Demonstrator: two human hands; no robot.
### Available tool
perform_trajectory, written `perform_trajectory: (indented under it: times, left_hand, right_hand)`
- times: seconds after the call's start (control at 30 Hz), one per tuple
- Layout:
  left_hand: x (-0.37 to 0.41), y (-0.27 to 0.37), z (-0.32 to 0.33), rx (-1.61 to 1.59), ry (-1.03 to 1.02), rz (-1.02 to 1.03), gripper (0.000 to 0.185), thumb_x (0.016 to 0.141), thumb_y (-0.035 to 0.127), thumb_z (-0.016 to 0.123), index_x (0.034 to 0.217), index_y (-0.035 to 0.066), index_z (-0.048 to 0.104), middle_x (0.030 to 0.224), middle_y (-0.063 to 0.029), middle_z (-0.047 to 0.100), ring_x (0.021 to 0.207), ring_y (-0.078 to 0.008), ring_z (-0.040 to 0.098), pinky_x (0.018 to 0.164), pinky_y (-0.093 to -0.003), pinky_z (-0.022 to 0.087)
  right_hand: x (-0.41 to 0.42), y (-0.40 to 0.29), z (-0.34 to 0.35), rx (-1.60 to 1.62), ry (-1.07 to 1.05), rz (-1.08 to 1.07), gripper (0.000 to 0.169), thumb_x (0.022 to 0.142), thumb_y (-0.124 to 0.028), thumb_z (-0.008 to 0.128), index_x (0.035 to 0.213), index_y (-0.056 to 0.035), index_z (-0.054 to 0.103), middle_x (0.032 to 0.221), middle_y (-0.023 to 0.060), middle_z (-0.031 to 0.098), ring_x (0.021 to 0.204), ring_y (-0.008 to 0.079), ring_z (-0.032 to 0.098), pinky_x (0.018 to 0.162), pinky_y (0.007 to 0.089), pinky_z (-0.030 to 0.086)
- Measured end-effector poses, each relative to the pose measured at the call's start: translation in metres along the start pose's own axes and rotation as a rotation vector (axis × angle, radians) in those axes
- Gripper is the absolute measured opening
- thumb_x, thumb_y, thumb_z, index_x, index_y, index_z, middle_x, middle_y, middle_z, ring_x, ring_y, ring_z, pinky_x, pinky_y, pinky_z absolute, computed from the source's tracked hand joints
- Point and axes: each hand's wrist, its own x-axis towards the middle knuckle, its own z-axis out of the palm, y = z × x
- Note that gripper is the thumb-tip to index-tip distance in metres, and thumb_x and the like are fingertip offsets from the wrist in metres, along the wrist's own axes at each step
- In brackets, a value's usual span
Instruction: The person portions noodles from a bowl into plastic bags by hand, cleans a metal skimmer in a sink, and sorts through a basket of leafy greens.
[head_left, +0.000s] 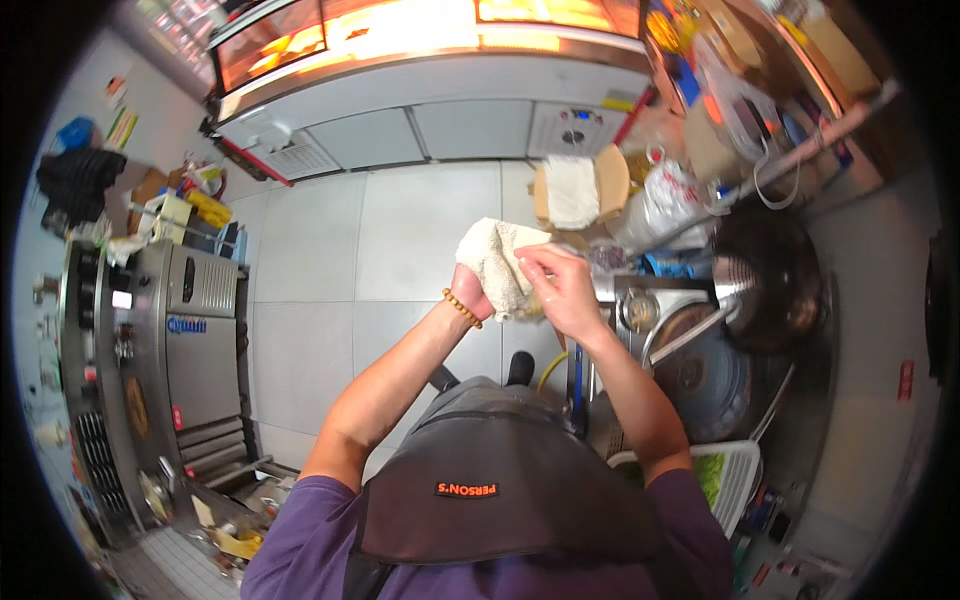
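Observation:
A cream-white terry towel (499, 255) is bunched over my left hand (471, 291), which grips it from below and hides most of its fingers in the folds. Wooden beads (459, 306) ring that wrist. From the right, my right hand (566, 289) brings its bent fingertips and thumb against the towel's near face; whether they pinch the fabric is hard to see. Both arms reach forward over a dark apron (510, 480), above the tiled floor.
A lit display cabinet (427, 90) spans the front. Its near right corner has a stool (613, 180) with a white cloth (571, 191) on it. Right of me are a stove with a large wok (705, 375) and a white basket (739, 457) of greens. A steel appliance (202, 360) stands left.

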Motion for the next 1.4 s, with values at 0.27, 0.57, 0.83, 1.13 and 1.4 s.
perform_trajectory:
  times: [0.27,0.57,0.83,1.13,1.4]
  left_hand:
    - [-0.003,0.006,0.025,-0.05,0.416,0.52,0.047,0.098,0.041,0.036,0.131,0.008,0.043,0.121,-0.0106,0.055,0.101,-0.0235,0.06,0.084,-0.0352,0.051]
    - [-0.033,0.062,0.017,0.05,0.581,0.796,0.028,0.094,0.033,0.043,0.103,0.007,0.05,0.081,-0.0137,0.058,0.063,-0.029,0.06,0.055,-0.0421,0.052]
    - [-0.081,0.137,-0.012,-0.168,0.37,0.635,0.031,0.09,0.033,0.048,0.11,0.011,0.056,0.109,-0.0145,0.057,0.09,-0.025,0.06,0.075,-0.0349,0.051]
    - [-0.029,0.03,0.036,1.434,0.485,1.078,0.025,0.086,0.008,0.045,0.098,0.004,0.066,0.116,-0.0084,0.063,0.124,-0.0252,0.046,0.112,-0.043,0.02]
    - [-0.049,-0.011,0.082,1.373,0.058,0.974,0.047,0.086,0.006,0.045,0.133,0.008,0.046,0.145,-0.0148,0.031,0.136,-0.032,0.027,0.112,-0.0407,0.021]
  right_hand:
    - [0.134,-0.008,0.106,1.635,0.23,0.46,0.061,0.097,-0.042,0.038,0.14,-0.0013,0.028,0.142,0.0229,0.032,0.132,0.0335,0.032,0.109,0.048,0.027]
    - [0.104,-0.052,0.145,0.878,-0.352,0.076,0.063,0.1,-0.043,0.026,0.144,0.0018,0.017,0.152,0.0118,0.018,0.141,0.0219,0.013,0.113,0.0342,0.01]
    - [0.087,-0.034,0.085,0.28,-0.757,0.252,0.036,0.093,-0.023,0.045,0.12,-0.0011,0.055,0.123,0.0139,0.055,0.112,0.0229,0.053,0.094,0.0332,0.04]
    - [0.148,0.09,0.159,-0.258,-0.104,-0.029,0.025,0.086,-0.028,0.052,0.105,-0.013,0.055,0.096,0.0088,0.06,0.083,0.0202,0.059,0.069,0.0371,0.049]
    - [0.253,0.037,0.089,1.817,0.537,0.814,0.044,0.091,-0.035,0.046,0.111,0.0037,0.039,0.098,0.0196,0.048,0.078,0.0305,0.054,0.071,0.0417,0.052]
